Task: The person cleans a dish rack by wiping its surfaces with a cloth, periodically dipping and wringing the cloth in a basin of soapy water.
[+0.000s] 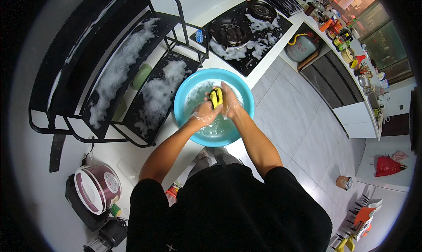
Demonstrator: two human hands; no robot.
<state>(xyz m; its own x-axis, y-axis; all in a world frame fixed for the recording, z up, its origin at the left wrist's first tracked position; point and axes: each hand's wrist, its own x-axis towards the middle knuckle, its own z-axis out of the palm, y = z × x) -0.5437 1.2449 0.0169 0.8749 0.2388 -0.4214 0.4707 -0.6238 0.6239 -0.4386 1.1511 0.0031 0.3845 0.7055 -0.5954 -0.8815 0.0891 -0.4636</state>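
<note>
Over a round blue plastic basin (179, 120) of cloudy, sudsy water, my two hands meet around a bunched yellow-and-black cleaning cloth (216, 98). My left hand (205, 113) grips its lower end, thumb across the front. On the other side, my right hand (229, 100) presses against the cloth, its palm turned inward and its fingers extended upward. Wet suds cling to both hands and wrists. The basin rests at the counter's edge, close to my body. Some fingers are hidden behind the cloth.
A black tiered metal rack (108, 70) with foam on its shelves stands left of the basin. Beyond the basin is a foam-spotted gas cooktop (244, 59). A rice cooker (99, 189) sits at lower left. Bottles line the far counter, above a gas cylinder (301, 48).
</note>
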